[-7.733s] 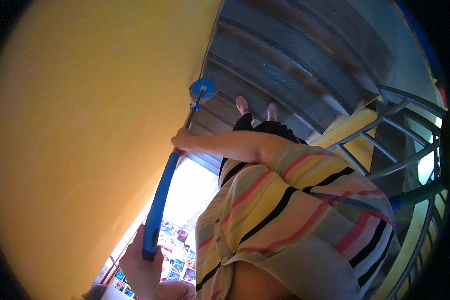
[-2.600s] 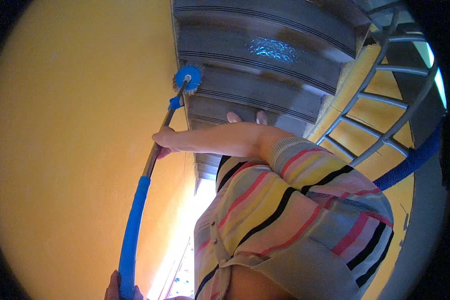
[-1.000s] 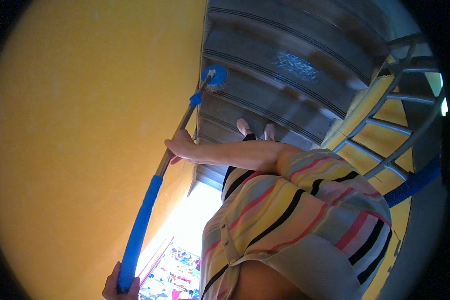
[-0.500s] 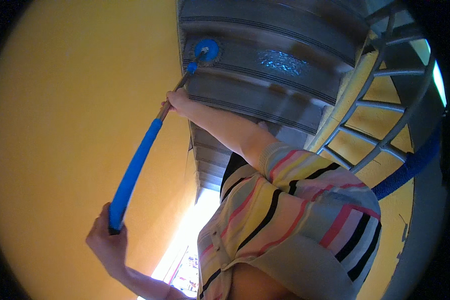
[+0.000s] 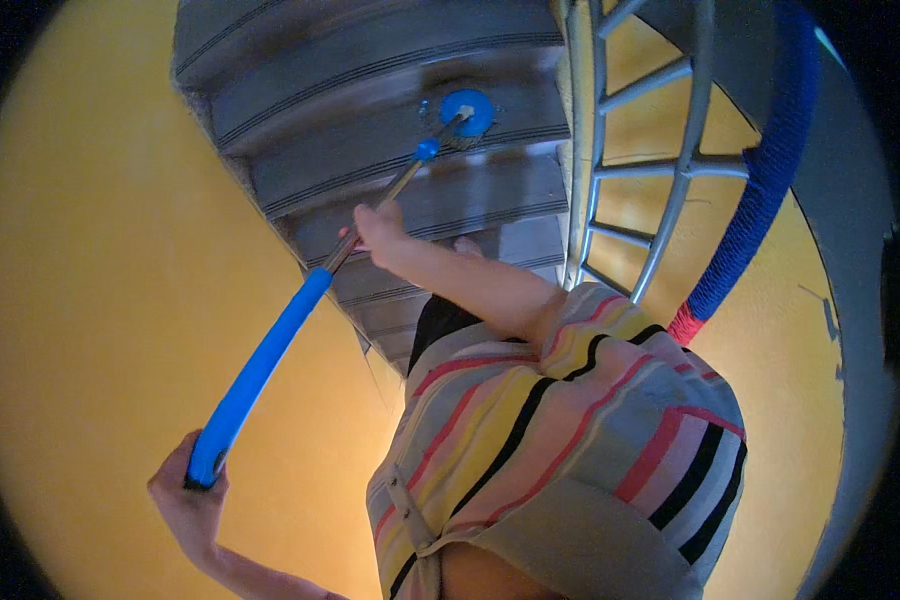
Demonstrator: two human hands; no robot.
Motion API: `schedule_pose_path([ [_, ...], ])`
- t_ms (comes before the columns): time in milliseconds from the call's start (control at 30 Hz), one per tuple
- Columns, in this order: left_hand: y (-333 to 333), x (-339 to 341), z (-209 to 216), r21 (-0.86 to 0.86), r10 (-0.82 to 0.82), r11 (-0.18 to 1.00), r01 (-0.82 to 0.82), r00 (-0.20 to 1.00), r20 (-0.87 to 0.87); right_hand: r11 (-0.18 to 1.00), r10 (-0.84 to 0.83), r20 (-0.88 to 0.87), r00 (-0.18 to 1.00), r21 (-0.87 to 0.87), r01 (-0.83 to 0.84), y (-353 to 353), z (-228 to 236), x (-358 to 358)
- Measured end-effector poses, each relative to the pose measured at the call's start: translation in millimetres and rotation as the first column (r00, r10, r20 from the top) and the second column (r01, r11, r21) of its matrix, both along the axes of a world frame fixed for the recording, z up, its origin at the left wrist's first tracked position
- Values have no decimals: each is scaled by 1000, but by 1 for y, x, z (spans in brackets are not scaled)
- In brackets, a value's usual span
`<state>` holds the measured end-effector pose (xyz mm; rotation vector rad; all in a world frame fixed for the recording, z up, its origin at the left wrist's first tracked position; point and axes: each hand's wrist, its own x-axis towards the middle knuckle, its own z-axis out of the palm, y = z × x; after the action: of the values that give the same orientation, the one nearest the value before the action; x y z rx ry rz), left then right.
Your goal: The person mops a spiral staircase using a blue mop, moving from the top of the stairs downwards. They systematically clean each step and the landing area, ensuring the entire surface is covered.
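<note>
A spin mop (image 5: 467,113) with a round blue head lies against a grey stair tread, toward the right side of the step near the railing. Grey fringe shows around the disc, and small wet glints sit beside it. Its pole runs diagonally down to the lower left, ending in a long blue sleeve (image 5: 265,375). My left hand (image 5: 188,490) is closed round the end of that sleeve, in front of the yellow wall. Farther up, my right hand (image 5: 378,228) grips the bare metal part of the pole, just above the sleeve.
Curved grey stairs (image 5: 390,85) with ribbed edges rise ahead. A yellow wall (image 5: 100,250) bounds them on the left. On the right stands a grey metal railing (image 5: 685,165), its handrail wrapped in blue cord (image 5: 760,190) with a red end. A foot shows on a lower step.
The mop head has swept rightward along the step onto the shiny wet patch. My right hand moved with it, and the view has turned, bringing the railing closer to the middle.
</note>
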<state>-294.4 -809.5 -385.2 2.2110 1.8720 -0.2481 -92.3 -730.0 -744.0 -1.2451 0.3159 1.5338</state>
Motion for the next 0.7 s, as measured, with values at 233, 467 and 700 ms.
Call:
schedule_pose_path([
  [233,35,82,-40,-35,-249,967,252,967,60,977,-195,229,954,-42,209,-10,-31,118],
  [467,44,124,5,-72,-377,924,377,926,11,969,-247,109,963,12,247,-44,-9,139],
  [700,45,112,26,-63,-468,881,470,883,36,974,-214,18,977,-65,215,-108,18,114],
])
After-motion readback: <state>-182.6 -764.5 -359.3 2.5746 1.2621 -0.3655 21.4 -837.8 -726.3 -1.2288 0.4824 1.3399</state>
